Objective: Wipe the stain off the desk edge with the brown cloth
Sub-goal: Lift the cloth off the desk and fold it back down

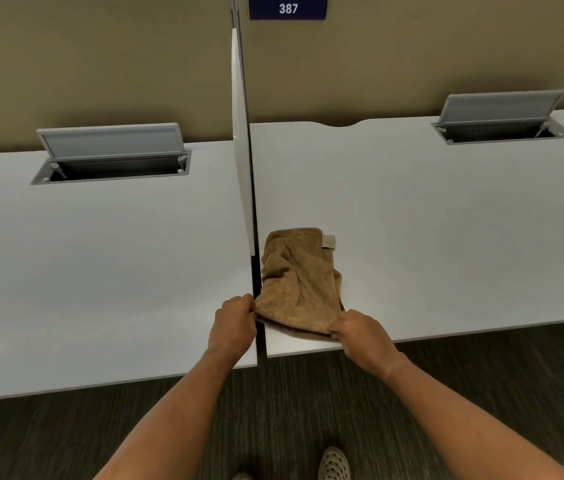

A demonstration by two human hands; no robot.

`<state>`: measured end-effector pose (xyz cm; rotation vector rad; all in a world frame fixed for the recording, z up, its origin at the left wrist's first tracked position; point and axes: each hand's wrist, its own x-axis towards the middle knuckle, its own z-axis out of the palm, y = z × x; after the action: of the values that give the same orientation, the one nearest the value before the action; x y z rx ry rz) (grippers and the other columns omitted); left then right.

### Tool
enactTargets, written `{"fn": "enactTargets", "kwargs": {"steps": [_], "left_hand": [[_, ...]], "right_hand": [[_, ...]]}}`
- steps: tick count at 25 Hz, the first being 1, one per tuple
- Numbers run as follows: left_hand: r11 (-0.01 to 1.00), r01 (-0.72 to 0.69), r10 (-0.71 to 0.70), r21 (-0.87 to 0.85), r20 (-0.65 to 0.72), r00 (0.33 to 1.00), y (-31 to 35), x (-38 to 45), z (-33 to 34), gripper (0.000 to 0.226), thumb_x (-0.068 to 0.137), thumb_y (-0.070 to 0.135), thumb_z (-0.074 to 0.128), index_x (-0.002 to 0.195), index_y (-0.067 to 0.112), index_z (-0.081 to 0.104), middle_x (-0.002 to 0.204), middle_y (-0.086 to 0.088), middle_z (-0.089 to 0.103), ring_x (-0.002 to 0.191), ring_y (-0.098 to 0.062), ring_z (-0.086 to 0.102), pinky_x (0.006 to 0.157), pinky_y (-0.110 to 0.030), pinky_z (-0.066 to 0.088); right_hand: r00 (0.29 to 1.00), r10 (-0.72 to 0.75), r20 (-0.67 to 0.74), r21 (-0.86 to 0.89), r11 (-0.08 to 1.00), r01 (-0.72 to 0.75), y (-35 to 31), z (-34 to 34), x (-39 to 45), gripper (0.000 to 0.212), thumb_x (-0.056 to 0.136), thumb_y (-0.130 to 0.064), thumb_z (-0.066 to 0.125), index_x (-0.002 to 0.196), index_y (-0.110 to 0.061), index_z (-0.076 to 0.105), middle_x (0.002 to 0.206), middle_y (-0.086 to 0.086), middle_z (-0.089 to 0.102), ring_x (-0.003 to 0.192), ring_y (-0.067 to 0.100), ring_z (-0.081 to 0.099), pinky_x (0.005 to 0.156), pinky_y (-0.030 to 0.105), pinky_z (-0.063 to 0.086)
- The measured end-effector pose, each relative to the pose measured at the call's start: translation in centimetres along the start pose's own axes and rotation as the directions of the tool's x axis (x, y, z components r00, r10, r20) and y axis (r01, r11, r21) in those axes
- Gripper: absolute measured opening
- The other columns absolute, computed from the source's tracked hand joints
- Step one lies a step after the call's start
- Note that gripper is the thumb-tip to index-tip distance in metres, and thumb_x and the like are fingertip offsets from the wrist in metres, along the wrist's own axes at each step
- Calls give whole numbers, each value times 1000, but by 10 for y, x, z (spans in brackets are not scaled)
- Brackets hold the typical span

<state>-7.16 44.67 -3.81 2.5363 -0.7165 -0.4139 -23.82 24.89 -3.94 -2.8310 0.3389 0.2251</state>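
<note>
A crumpled brown cloth (299,282) lies on the right white desk (429,237), close to its left edge and reaching to the front edge. My left hand (235,322) pinches the cloth's near left corner, over the gap between the two desks. My right hand (363,332) grips the near right corner at the desk's front edge. Both corners are pulled taut between the hands. I cannot make out a stain on the desk edge.
A second white desk (100,271) stands to the left, split off by a thin white divider panel (243,150). Each desk has an open grey cable hatch (114,157) (502,116). A sign reading 387 (287,8) hangs above. Dark carpet and my shoes (333,464) lie below.
</note>
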Motion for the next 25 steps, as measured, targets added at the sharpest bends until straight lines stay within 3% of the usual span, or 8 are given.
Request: {"fn": "enactTargets", "kwargs": {"steps": [6, 10, 20, 25], "left_hand": [[999, -20, 20, 26, 8, 1000, 2, -4, 0, 12, 94, 10, 50, 88, 12, 61, 87, -4, 63, 76, -17, 54, 67, -28, 40], [999, -16, 16, 34, 1, 1000, 4, -2, 2, 12, 93, 10, 50, 86, 15, 59, 83, -1, 59, 73, -14, 50, 63, -25, 35], [990, -66, 67, 122, -8, 998, 9, 3, -4, 13, 88, 19, 64, 97, 21, 73, 96, 3, 68, 75, -10, 56, 70, -21, 37], [988, -66, 71, 138, -34, 997, 19, 3, -23, 13, 85, 19, 66, 93, 20, 75, 97, 4, 70, 74, -10, 57, 71, -22, 40]], "right_hand": [[999, -40, 9, -16, 999, 40, 13, -2, -5, 21, 98, -19, 53, 113, -22, 68, 110, 3, 68, 94, 17, 61, 81, 25, 49], [999, -51, 13, -8, 999, 51, 9, 2, -9, 25, 100, -28, 52, 118, -19, 67, 114, 3, 64, 98, 17, 59, 85, 27, 51], [997, 8, 72, -80, 997, -2, -4, 4, -5, 22, 100, -20, 51, 114, -8, 63, 115, 15, 65, 102, 26, 63, 93, 34, 51], [997, 37, -63, 15, 999, -36, -1, -15, -4, 18, 100, -20, 50, 109, -12, 63, 109, 10, 66, 94, 21, 64, 85, 28, 50]]}}
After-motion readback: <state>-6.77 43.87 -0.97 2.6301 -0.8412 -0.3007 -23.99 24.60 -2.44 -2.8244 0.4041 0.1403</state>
